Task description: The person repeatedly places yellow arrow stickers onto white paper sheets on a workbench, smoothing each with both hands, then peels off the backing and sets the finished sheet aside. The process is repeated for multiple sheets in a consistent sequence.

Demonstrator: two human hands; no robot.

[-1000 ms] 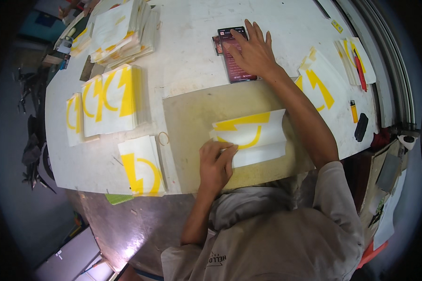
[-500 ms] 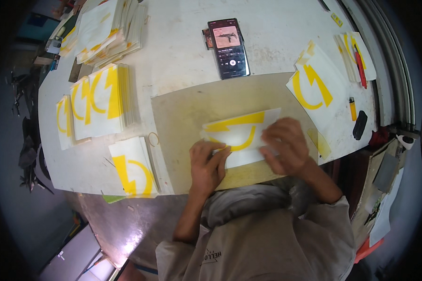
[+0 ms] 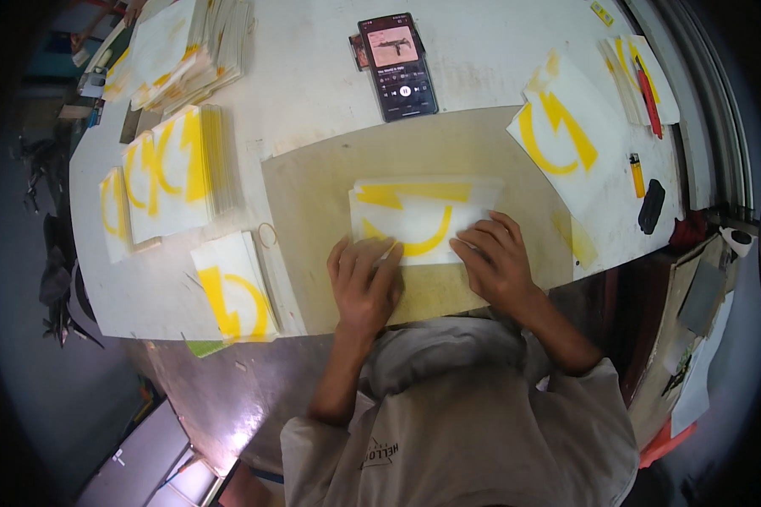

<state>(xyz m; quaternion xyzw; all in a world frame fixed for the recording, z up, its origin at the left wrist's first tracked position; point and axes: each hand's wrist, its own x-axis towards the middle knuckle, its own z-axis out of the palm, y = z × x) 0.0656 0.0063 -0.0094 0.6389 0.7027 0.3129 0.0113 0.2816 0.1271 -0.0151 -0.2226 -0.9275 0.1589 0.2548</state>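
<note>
A white sheet (image 3: pixel 410 226) with a yellow curved and zigzag print lies in front of me on a yellow-stained grey board (image 3: pixel 313 194). My left hand (image 3: pixel 365 277) has its fingers bent together at the sheet's near left corner, thumb on the near edge. At the near right edge, my right hand (image 3: pixel 495 260) pinches the sheet with thumb and curled fingers. Part of both near corners is hidden beneath the fingers. The sheet looks folded or layered along its far side.
Printed stacks (image 3: pixel 169 173) and a tall pile (image 3: pixel 173 51) stand left; another small stack (image 3: pixel 232 287) lies nearer. A phone (image 3: pixel 397 68) is beyond the board. Right are printed sheets (image 3: pixel 558 139), a red cutter (image 3: pixel 647 97), a yellow lighter (image 3: pixel 636 175) and a black object (image 3: pixel 651 207).
My right hand has come down and left onto the sheet's near edge, from a blurred position above its right end. The sheet now lies straighter; my left hand stays at its near left corner.
</note>
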